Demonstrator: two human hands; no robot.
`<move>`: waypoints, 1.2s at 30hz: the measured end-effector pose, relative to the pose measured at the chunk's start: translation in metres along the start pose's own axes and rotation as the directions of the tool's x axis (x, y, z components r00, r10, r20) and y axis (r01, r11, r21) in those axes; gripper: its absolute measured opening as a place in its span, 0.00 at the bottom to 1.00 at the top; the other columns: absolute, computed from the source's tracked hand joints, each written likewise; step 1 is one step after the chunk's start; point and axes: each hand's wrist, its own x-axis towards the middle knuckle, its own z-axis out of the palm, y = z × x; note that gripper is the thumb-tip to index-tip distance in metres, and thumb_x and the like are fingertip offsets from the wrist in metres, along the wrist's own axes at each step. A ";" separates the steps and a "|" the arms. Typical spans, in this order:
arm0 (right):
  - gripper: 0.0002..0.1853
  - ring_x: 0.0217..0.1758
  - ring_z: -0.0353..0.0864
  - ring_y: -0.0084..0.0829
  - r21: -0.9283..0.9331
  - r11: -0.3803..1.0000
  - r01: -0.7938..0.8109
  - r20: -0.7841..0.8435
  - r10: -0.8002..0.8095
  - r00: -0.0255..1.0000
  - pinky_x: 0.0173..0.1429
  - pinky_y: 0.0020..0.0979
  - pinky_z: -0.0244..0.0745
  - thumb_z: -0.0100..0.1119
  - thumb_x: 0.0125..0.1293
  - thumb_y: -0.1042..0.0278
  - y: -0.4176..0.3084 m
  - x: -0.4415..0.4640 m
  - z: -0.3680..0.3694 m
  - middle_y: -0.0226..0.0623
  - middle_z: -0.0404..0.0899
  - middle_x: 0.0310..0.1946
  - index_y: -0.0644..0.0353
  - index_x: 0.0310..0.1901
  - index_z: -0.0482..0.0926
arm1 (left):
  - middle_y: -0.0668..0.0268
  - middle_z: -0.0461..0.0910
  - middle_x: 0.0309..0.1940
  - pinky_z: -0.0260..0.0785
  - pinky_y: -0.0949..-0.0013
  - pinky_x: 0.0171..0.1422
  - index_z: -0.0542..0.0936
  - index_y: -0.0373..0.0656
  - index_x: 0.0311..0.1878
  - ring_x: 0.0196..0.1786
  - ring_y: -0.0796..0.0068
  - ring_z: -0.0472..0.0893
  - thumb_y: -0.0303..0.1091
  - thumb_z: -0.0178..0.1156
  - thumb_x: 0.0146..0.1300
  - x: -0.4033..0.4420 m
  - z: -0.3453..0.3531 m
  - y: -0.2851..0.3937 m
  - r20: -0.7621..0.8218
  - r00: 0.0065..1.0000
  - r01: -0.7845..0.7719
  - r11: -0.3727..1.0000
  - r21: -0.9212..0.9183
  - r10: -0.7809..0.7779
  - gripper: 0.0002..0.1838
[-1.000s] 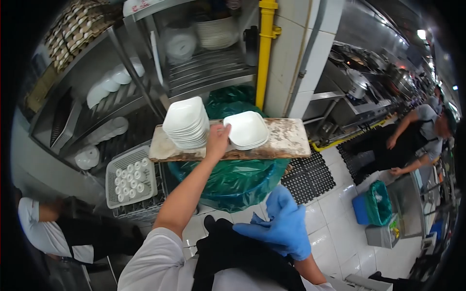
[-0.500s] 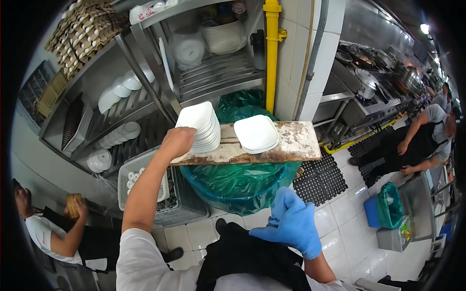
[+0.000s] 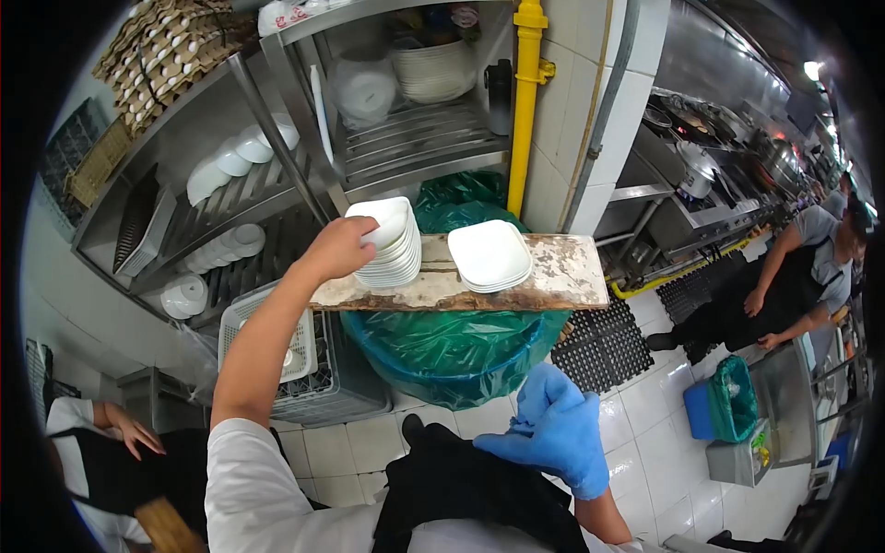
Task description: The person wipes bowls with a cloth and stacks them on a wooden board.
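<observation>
A tall stack of white square dishes (image 3: 396, 264) stands on the left part of a worn wooden plank (image 3: 572, 276). My bare left hand (image 3: 339, 249) reaches to its top from the left, fingers and thumb closed on the near edge of the uppermost dish (image 3: 392, 219), which looks tilted. Beside it, on the same plank, sits a shorter stack of similar square dishes (image 3: 489, 254). My right hand (image 3: 553, 431), in a blue glove, is held before my apron with its fingers curled. Whatever lies inside its curl, if anything, is hidden.
Under the plank is a bin lined with green plastic (image 3: 452, 359). Left of it stands a grey crate (image 3: 341, 396) with a white basket (image 3: 293, 346). Metal shelves (image 3: 415, 152) hold plates behind. One person (image 3: 120, 433) is at lower left, another (image 3: 793, 267) at right.
My left hand has shifted slightly over the tall stack, and its top dish now looks tilted. My right hand stays curled. The person at lower left has moved, and my view has shifted slightly.
</observation>
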 end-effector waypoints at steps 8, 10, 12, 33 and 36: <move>0.30 0.23 0.70 0.18 -0.009 0.997 0.079 -0.015 -0.079 0.997 0.30 0.29 0.56 0.83 0.35 0.54 0.004 -0.001 0.001 0.20 0.65 0.25 0.53 0.28 0.66 | 0.48 0.80 0.46 0.69 0.56 0.59 0.80 0.37 0.50 0.52 0.48 0.78 0.42 0.66 0.54 0.016 0.008 -0.026 0.331 0.943 0.025 0.999 0.043 -0.038 0.23; 0.30 0.24 0.72 0.18 -0.039 0.995 0.088 -0.007 -0.088 0.996 0.32 0.26 0.60 0.83 0.34 0.56 0.003 0.000 -0.001 0.21 0.67 0.27 0.55 0.29 0.67 | 0.49 0.81 0.40 0.72 0.62 0.53 0.79 0.31 0.46 0.45 0.56 0.81 0.38 0.67 0.56 0.015 -0.002 -0.015 0.287 0.952 0.111 0.994 -0.012 -0.103 0.21; 0.30 0.27 0.73 0.18 -0.030 0.997 0.065 -0.015 -0.066 0.998 0.33 0.26 0.63 0.82 0.34 0.59 -0.003 0.001 -0.005 0.24 0.69 0.31 0.57 0.33 0.68 | 0.53 0.82 0.40 0.71 0.65 0.52 0.79 0.31 0.46 0.44 0.63 0.81 0.37 0.66 0.58 0.012 0.000 -0.017 0.243 0.962 0.170 0.968 -0.185 -0.122 0.19; 0.36 0.54 0.75 0.37 -0.058 0.934 0.352 -0.195 -0.356 0.914 0.55 0.34 0.71 0.67 0.47 0.72 -0.087 0.157 0.070 0.45 0.71 0.53 0.64 0.60 0.65 | 0.66 0.84 0.42 0.71 0.71 0.53 0.81 0.34 0.44 0.44 0.80 0.79 0.24 0.64 0.60 -0.075 0.012 0.057 -0.054 0.969 -0.122 0.275 -0.954 0.242 0.10; 0.39 0.58 0.74 0.35 0.444 0.879 0.174 -0.240 -0.071 0.968 0.58 0.32 0.71 0.68 0.47 0.71 -0.076 0.169 0.063 0.46 0.70 0.57 0.64 0.63 0.63 | 0.65 0.84 0.43 0.71 0.71 0.53 0.81 0.34 0.46 0.45 0.79 0.79 0.24 0.64 0.60 -0.076 0.004 0.044 -0.011 0.946 -0.056 0.132 -0.990 0.323 0.10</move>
